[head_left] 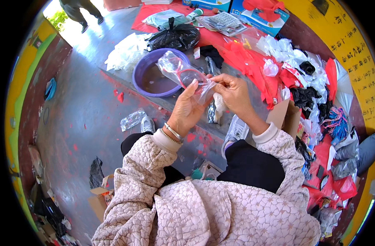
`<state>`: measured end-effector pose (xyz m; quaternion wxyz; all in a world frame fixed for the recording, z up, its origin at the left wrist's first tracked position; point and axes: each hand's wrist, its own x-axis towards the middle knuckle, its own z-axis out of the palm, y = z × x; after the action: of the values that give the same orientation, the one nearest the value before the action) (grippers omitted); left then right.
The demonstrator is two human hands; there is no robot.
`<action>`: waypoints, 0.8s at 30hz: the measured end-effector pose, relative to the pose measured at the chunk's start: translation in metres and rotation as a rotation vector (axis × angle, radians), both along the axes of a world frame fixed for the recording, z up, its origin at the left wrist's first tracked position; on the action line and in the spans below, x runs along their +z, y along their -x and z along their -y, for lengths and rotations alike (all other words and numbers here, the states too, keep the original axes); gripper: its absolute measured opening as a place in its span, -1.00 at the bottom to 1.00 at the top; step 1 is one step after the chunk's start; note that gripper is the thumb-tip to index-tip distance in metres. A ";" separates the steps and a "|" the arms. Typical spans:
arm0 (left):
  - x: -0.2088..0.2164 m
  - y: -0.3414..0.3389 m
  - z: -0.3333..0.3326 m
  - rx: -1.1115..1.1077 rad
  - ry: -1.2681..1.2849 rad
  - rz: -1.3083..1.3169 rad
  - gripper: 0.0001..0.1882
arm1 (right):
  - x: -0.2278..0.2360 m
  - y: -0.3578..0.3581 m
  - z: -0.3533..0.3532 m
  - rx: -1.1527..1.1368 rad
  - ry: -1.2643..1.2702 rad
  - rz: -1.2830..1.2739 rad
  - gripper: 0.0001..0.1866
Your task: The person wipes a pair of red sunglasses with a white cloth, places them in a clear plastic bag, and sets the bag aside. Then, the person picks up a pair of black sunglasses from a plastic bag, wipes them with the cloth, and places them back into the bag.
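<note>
In front of me I hold a clear plastic packet (171, 65) with a red curved rim showing in it; what that red part belongs to, I cannot make out. My left hand (186, 107) grips the packet from below, thumb up along its side. The fingers of my right hand (233, 91) pinch its near right end. Just beyond the packet is a purple basin (139, 77) holding murky brownish water. Below my right hand, a whitish crumpled cloth (219, 101) lies beside a strip of shiny clear wrapping (212, 112).
A knotted black bag (175, 37) and a white plastic bag (126, 51) sit behind the basin. Red sheeting (253, 69) with heaped bags spreads right, near an open cardboard box (283, 115). Clear packets (133, 119) lie by my left shoe. Another person's legs (79, 10) stand far left.
</note>
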<state>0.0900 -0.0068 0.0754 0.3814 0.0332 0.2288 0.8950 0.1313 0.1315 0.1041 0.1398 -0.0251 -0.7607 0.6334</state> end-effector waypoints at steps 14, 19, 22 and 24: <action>-0.014 0.016 0.005 0.071 0.070 0.127 -0.72 | 0.005 0.000 -0.021 0.101 0.483 0.415 -0.57; -0.014 0.004 -0.002 0.066 0.050 -0.025 -0.68 | -0.015 0.010 0.003 0.084 0.386 0.280 -0.78; -0.007 -0.003 -0.002 -0.007 -0.009 0.045 -0.74 | -0.016 0.006 -0.001 0.086 0.506 0.210 -0.85; -0.006 0.000 0.003 0.026 -0.018 0.013 -0.74 | -0.013 0.007 -0.008 0.105 0.552 0.196 -0.91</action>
<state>0.0902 -0.0102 0.0696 0.3708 0.0278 0.2184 0.9022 0.1239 0.1391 0.0909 0.0207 -0.0837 -0.5700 0.8171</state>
